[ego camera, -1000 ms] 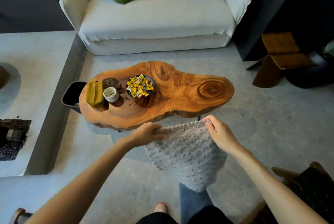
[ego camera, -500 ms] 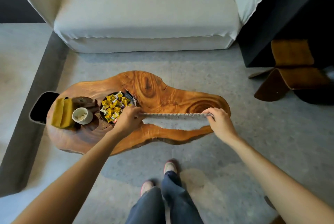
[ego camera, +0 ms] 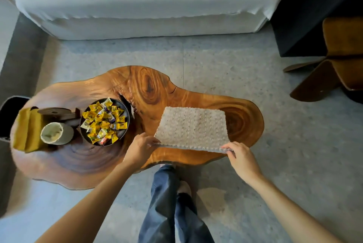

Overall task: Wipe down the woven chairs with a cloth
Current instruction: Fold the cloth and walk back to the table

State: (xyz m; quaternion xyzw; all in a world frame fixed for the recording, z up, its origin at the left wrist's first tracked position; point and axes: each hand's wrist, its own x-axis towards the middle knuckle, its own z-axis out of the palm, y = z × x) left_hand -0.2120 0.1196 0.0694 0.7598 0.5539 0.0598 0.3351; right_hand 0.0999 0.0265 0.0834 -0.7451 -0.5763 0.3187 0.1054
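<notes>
The cloth [ego camera: 193, 128], hanging a second earlier, now lay spread over the wooden worktop [ego camera: 149, 85] beside the candy bowl [ego camera: 105, 122], near corners pinched by the left hand [ego camera: 140, 149] and right hand [ego camera: 242, 159], so chair wiping seemingly awaited.

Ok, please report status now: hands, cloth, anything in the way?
Left hand and right hand each pinch a near corner of the cloth. Cloth spread over the wooden table. Candy bowl close beside left hand.
</notes>
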